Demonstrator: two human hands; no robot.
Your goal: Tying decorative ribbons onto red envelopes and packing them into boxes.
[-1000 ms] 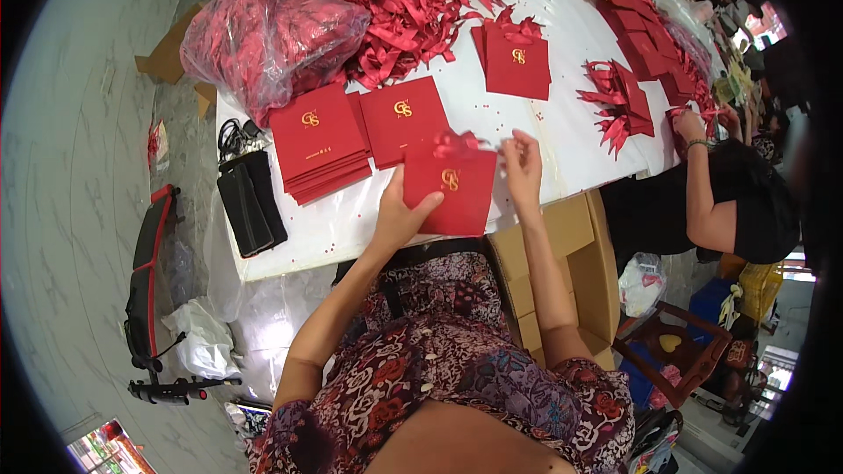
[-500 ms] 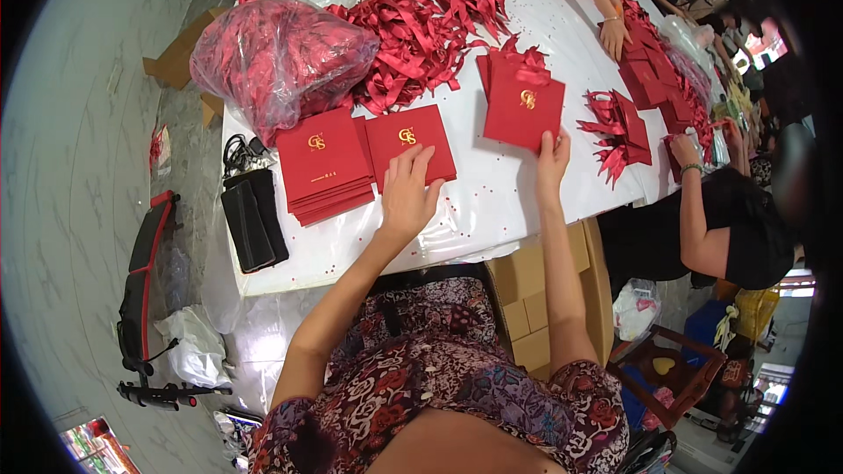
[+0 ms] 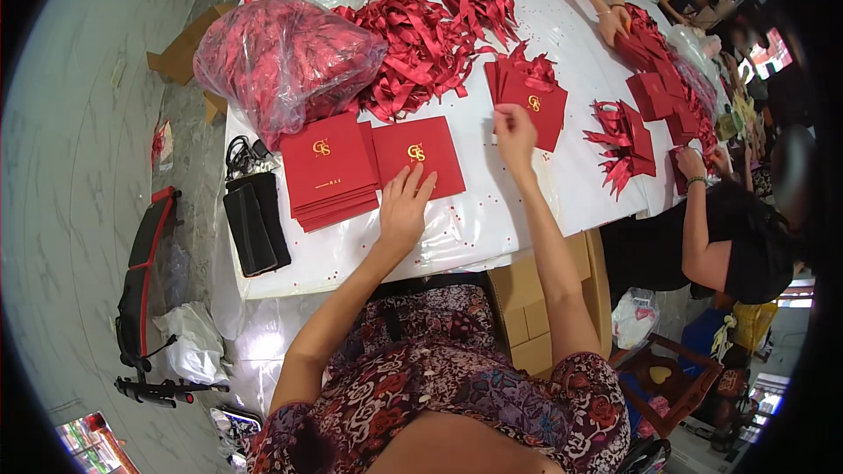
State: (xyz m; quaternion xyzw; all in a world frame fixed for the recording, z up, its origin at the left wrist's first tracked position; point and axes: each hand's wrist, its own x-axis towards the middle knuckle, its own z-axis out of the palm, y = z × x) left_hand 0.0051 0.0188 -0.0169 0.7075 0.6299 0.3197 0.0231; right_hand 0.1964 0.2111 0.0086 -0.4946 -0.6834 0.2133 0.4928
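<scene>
My left hand (image 3: 406, 212) lies with fingers spread on a flat red square paper packet (image 3: 439, 145) with a gold emblem. Left of it is a taller stack of the same packets (image 3: 327, 162), and the two partly overlap. My right hand (image 3: 516, 139) hovers at the near left edge of a fanned pile of red packets with ribbons (image 3: 546, 123). Its fingers are curled together, and I see nothing in them. Loose red ribbons (image 3: 413, 48) are heaped beyond my hands. A clear plastic bag full of red ribbon (image 3: 285, 57) sits at the far left.
A black phone-like case (image 3: 250, 233) and a cable (image 3: 239, 158) lie at the table's left edge. More ribboned packets (image 3: 625, 145) are at the right. A co-worker's hand (image 3: 612, 25) works at the far right; another person (image 3: 733, 233) sits nearer. A cardboard box (image 3: 540, 298) stands below the table edge.
My right hand has let go of a ribboned red packet, which now lies on the fanned pile, and has moved left. My left hand has slid slightly down the packet under it.
</scene>
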